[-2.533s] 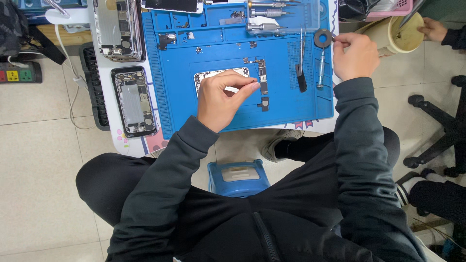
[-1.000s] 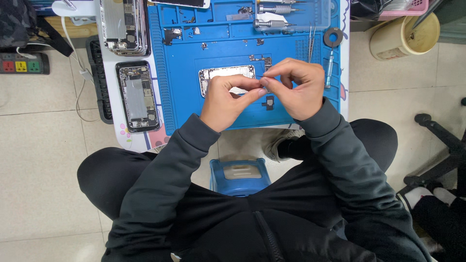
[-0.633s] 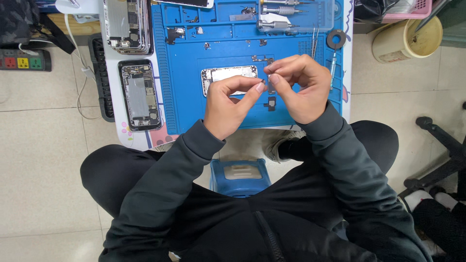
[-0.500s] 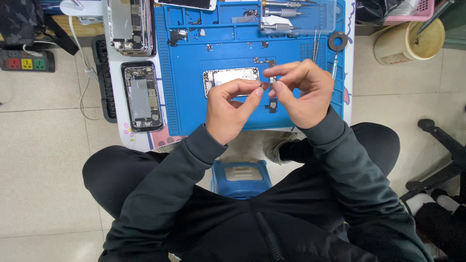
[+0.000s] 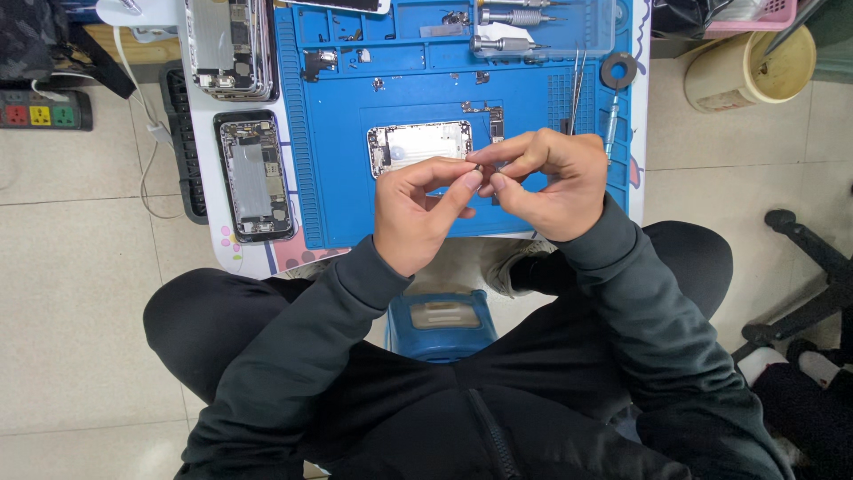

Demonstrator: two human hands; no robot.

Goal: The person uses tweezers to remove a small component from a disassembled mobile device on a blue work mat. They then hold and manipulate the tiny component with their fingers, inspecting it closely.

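My left hand (image 5: 418,209) and my right hand (image 5: 546,182) meet fingertip to fingertip above the blue work mat (image 5: 338,151). Together they pinch a tiny dark part (image 5: 480,168); its shape is too small to tell. Just beyond the fingers lies an opened silver phone housing (image 5: 419,145) on the mat, with a narrow circuit board (image 5: 495,123) at its right end.
An opened black phone (image 5: 256,176) and a stack of opened phones (image 5: 229,44) lie left of the mat. Screwdrivers (image 5: 515,18), tweezers (image 5: 576,84) and a tape ring (image 5: 618,69) sit at the mat's far right. A blue stool (image 5: 442,324), a beige bucket (image 5: 746,67), a power strip (image 5: 40,111) and a chair base (image 5: 813,267) stand on the floor.
My right hand came back from the tape ring at the mat's far right and joined my left hand; both now pinch the small part, held slightly nearer my body.
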